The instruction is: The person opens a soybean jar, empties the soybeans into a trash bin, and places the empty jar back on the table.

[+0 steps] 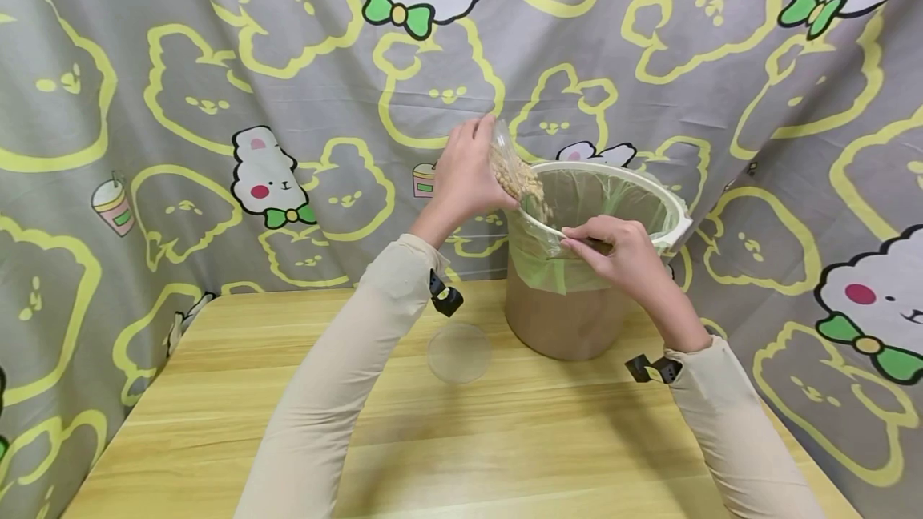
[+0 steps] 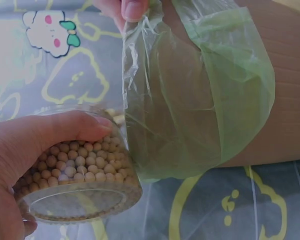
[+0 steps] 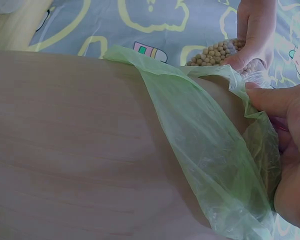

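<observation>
My left hand point(image 1: 465, 170) grips a clear plastic jar point(image 1: 501, 137) of pale round beans point(image 2: 85, 167), tipped sideways with its mouth over the left rim of a brown trash bin point(image 1: 551, 323). Beans spill from the mouth toward the inside of the bin. A thin green trash bag point(image 2: 175, 115) lines the bin and folds down outside it. At the near rim, my right hand point(image 1: 620, 251) pinches the bag's edge between thumb and fingers. How many beans lie inside the bin is hidden.
A round clear lid point(image 1: 459, 353) lies flat on the wooden table point(image 1: 497, 447), left of the bin. A white ring point(image 1: 674, 207) runs along the bin's rim. Behind hangs a grey patterned curtain point(image 1: 332, 102), close to the bin.
</observation>
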Demonstrator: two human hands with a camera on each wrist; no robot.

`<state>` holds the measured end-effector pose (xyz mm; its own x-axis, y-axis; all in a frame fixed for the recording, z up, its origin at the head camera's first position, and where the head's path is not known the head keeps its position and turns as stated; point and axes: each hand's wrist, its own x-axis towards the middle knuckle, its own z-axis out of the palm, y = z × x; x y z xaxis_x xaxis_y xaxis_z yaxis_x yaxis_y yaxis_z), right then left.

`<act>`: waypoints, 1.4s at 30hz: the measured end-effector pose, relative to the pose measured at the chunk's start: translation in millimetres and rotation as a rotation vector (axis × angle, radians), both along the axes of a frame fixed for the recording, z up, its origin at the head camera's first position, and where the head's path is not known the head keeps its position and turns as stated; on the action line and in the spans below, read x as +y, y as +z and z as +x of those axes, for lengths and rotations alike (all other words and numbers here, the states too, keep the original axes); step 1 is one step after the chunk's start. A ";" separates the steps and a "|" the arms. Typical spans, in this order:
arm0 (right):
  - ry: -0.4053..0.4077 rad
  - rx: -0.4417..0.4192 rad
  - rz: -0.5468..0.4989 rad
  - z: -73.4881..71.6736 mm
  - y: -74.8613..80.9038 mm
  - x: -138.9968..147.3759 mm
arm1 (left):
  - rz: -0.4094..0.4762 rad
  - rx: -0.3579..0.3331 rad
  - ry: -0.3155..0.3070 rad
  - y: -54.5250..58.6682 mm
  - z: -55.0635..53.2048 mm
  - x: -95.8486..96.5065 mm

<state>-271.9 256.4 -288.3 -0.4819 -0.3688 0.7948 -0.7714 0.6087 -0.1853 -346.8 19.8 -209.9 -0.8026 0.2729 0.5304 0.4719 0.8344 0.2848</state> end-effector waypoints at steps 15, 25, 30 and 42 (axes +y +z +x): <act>-0.010 -0.006 -0.002 0.2 -0.7 0.2 | 0.044 0.026 -0.048 -2.7 1.3 -0.8; -0.009 -0.002 -0.008 0.8 -1.1 -0.9 | 0.013 0.068 -0.041 -3.6 0.6 -0.4; -0.010 0.009 -0.011 0.6 -1.0 -1.6 | -0.020 0.084 -0.038 -1.7 2.0 1.1; -0.009 0.005 -0.015 -0.6 -1.4 -1.7 | -0.074 0.156 -0.044 -2.4 0.8 4.6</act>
<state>-272.6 254.7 -289.7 -0.4815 -0.3524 0.8025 -0.7668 0.6128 -0.1910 -345.9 24.4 -212.3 -0.6983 0.3490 0.6250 0.5422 0.8279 0.1435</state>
